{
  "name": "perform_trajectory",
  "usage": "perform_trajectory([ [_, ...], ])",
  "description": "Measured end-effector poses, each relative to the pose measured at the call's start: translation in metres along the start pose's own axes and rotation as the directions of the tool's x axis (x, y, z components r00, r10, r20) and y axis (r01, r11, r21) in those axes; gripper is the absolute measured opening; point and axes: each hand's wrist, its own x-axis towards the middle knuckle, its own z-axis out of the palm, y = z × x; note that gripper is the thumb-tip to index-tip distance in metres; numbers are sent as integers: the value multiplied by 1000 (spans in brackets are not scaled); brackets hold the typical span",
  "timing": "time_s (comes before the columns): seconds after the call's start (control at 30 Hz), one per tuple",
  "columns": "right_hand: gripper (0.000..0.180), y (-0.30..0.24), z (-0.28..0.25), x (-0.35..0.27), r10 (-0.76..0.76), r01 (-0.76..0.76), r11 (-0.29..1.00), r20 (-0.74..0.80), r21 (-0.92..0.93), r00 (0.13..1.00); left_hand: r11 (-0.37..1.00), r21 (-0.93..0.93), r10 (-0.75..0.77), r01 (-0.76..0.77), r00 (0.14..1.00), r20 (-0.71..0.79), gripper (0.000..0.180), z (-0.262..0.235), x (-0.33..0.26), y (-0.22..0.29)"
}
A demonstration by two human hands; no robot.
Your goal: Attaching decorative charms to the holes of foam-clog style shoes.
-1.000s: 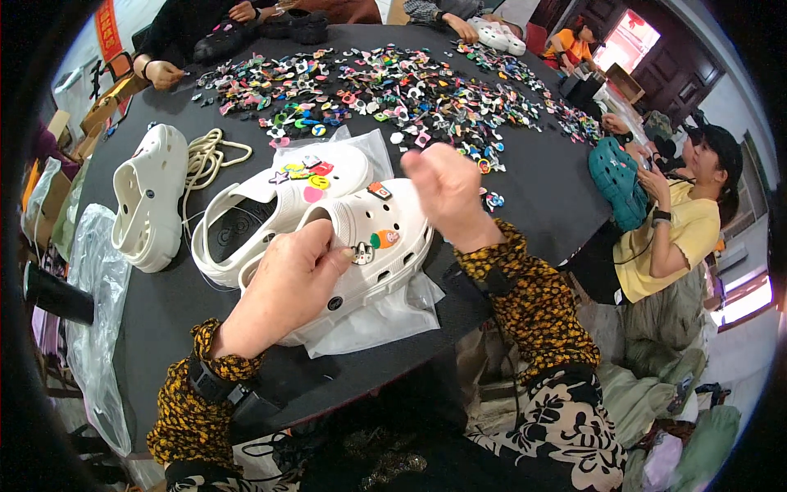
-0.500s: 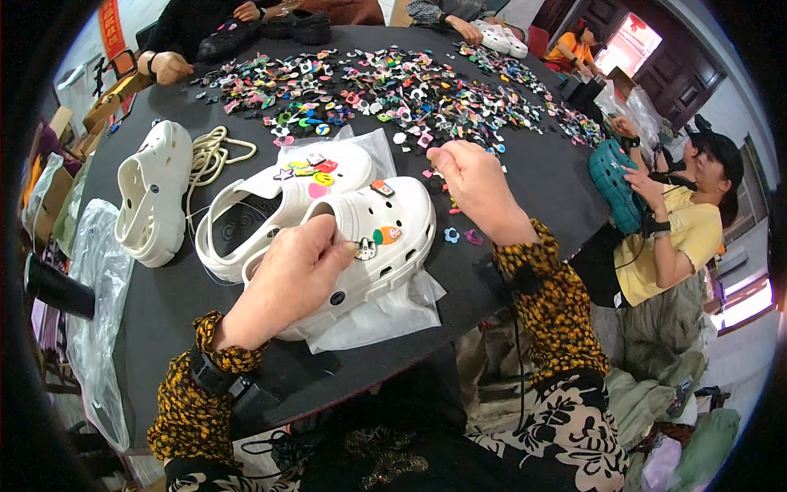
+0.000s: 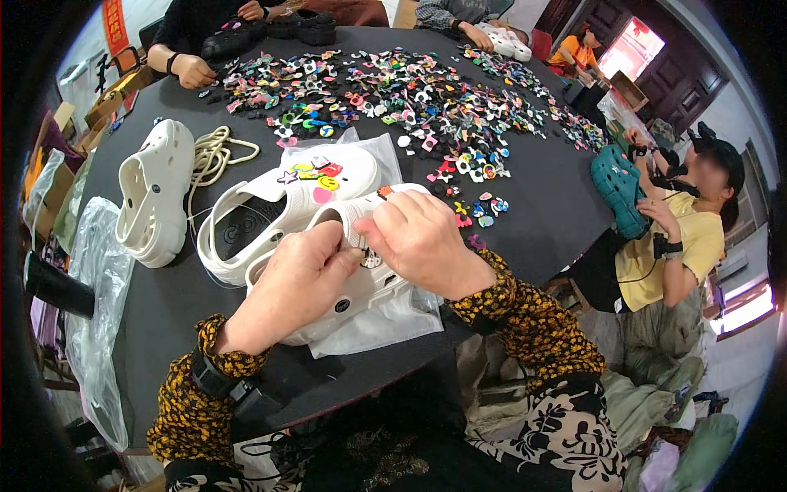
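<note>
A white clog (image 3: 365, 293) lies on the black table in front of me, its toe pointing to the far right. My left hand (image 3: 291, 279) grips its upper edge, fingers inside the foot opening and thumb outside. My right hand (image 3: 426, 243) is closed over the top of the toe, fingertips close to my left thumb; whatever it pinches is hidden. A black-and-white charm (image 3: 371, 259) shows between the hands. Just beyond lies a second white clog (image 3: 361, 168) with a star, a smiley and other colourful charms (image 3: 326, 174) on its top.
Mixed charms (image 3: 410, 98) cover the far table, with a few loose ones (image 3: 485, 210) nearer. A white clog (image 3: 156, 205) and beige cord (image 3: 215, 160) lie left, by a clear plastic bag (image 3: 94, 271). A co-worker at right holds a teal clog (image 3: 619, 190).
My right hand has moved left from beside the charms onto the near clog's toe, covering much of it. My left hand keeps its grip.
</note>
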Motion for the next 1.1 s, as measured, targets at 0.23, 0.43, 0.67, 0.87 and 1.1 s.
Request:
perform_trajectory([
  [0.23,26,5,1,-3,-68,67,997,-57,-23,996,1000,0,15,-15,1000,-12,22,1,1,0],
  [0.43,25,3,2,-4,-9,10,1000,-46,9,999,999,-14,39,-40,999,-33,22,1,1,-1],
  [0.67,28,5,2,-2,-44,43,999,-63,-22,997,1000,-22,16,-16,1000,-15,22,1,1,1],
  [0.87,27,6,-2,-4,-33,33,999,-4,42,999,1000,-9,-11,11,1000,-4,22,0,1,2],
  [1.1,30,5,-2,-7,-128,127,992,-54,-23,990,999,-41,-16,15,1000,-27,21,4,1,-1],
])
